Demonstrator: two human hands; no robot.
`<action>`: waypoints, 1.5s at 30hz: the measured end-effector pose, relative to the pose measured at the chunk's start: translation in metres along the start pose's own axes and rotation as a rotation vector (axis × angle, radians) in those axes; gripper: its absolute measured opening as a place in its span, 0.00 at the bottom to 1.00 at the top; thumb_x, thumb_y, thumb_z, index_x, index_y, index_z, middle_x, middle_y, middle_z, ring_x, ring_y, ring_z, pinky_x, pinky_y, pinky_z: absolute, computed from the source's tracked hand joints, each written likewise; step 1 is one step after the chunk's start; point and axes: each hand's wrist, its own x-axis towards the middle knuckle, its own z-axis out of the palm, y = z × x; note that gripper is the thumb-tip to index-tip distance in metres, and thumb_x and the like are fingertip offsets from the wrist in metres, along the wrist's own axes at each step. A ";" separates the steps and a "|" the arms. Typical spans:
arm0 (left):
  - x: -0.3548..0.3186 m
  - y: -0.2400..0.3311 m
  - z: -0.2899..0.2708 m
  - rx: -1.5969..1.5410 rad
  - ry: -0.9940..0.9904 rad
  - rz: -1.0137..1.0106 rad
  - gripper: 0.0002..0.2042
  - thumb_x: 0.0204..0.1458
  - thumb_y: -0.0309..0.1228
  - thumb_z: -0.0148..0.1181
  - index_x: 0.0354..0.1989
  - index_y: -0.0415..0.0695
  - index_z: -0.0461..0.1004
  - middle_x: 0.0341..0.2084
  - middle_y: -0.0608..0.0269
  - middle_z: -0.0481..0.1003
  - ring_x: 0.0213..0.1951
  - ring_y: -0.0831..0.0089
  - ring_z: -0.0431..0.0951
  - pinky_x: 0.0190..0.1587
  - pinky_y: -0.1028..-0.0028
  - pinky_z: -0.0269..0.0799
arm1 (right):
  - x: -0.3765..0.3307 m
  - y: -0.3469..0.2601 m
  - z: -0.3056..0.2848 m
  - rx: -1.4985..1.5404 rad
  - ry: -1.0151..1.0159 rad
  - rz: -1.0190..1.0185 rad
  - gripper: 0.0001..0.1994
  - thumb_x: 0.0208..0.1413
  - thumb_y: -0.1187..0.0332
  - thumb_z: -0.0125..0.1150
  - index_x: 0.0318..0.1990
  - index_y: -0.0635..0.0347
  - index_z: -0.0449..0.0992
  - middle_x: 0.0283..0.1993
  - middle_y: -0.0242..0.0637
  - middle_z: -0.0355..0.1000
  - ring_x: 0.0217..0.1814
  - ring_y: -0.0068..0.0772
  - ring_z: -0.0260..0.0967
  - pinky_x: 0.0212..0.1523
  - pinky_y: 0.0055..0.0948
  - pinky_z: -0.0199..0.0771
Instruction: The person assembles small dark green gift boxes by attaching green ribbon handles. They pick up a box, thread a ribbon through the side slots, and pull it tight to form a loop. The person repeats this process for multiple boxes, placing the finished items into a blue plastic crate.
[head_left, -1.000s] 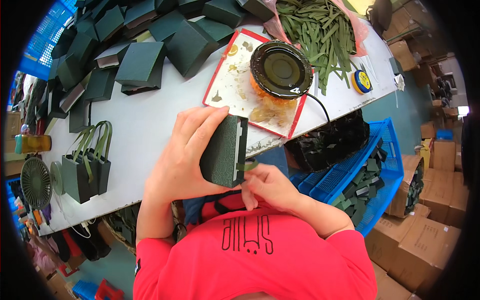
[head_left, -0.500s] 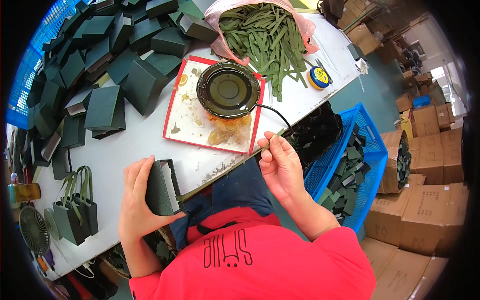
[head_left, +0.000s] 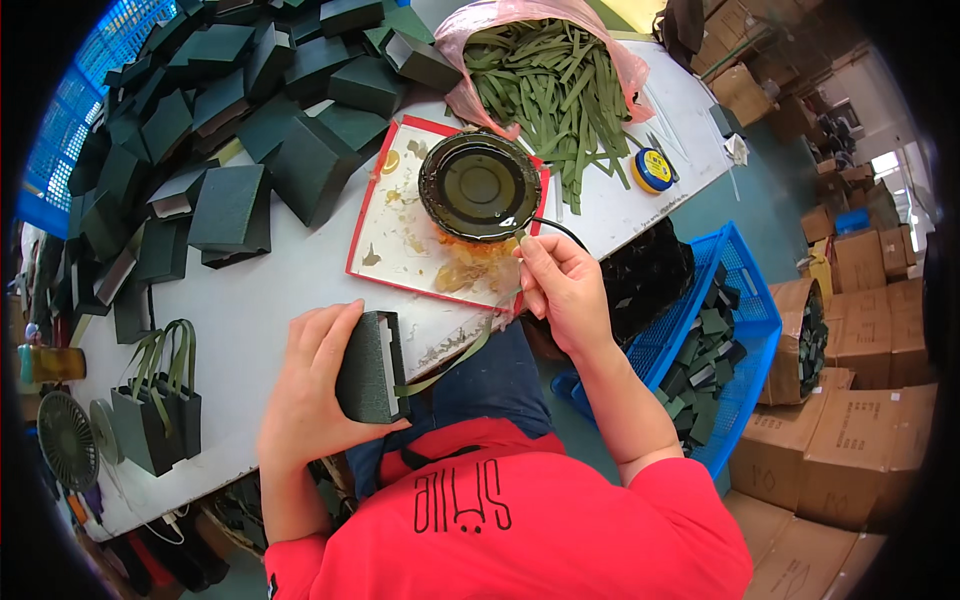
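My left hand (head_left: 305,390) grips a small dark green box (head_left: 368,370) at the table's front edge, fingers along its left side and thumb under the near end. A green ribbon (head_left: 455,367) runs from the box's right side up toward my right hand (head_left: 570,295). That hand pinches the ribbon's end between thumb and fingertips, right at the near right rim of a round pot of dark amber liquid (head_left: 476,182). Whether the ribbon's tip touches the liquid, I cannot tell. The pot stands on a white board with a red border (head_left: 400,268), smeared with amber drips.
Many dark green boxes (head_left: 230,210) are heaped at the left. A pink bag (head_left: 460,45) spills green ribbons (head_left: 555,90) at the back. Bags with ribbon handles (head_left: 155,425) stand left. At right are a yellow-blue round tin (head_left: 652,171), a blue crate (head_left: 745,400) and cartons (head_left: 860,440).
My right hand has carried the ribbon's end up to the pot's rim. My left hand has moved slightly right with the box, and the ribbon now stretches out from it. The view has shifted slightly.
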 end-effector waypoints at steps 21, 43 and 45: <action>-0.002 0.000 0.003 0.022 0.000 -0.019 0.54 0.24 0.40 0.84 0.66 0.36 0.64 0.59 0.48 0.68 0.60 0.45 0.67 0.62 0.52 0.67 | 0.008 -0.003 0.000 0.094 0.014 0.142 0.10 0.66 0.64 0.62 0.36 0.61 0.75 0.22 0.26 0.68 0.15 0.13 0.55 0.15 0.17 0.49; 0.017 0.009 -0.004 -0.122 -0.025 0.183 0.52 0.25 0.41 0.84 0.65 0.36 0.66 0.58 0.50 0.69 0.58 0.47 0.68 0.60 0.55 0.67 | -0.036 -0.011 0.053 -0.161 -0.455 0.321 0.09 0.67 0.65 0.63 0.38 0.61 0.75 0.31 0.22 0.72 0.29 0.08 0.63 0.28 0.15 0.60; 0.016 0.007 -0.002 -0.135 -0.023 0.182 0.54 0.23 0.43 0.84 0.65 0.37 0.66 0.58 0.49 0.69 0.58 0.46 0.68 0.61 0.54 0.66 | -0.035 -0.011 0.051 -0.158 -0.474 0.331 0.09 0.67 0.66 0.62 0.40 0.64 0.75 0.35 0.27 0.77 0.36 0.11 0.71 0.36 0.17 0.71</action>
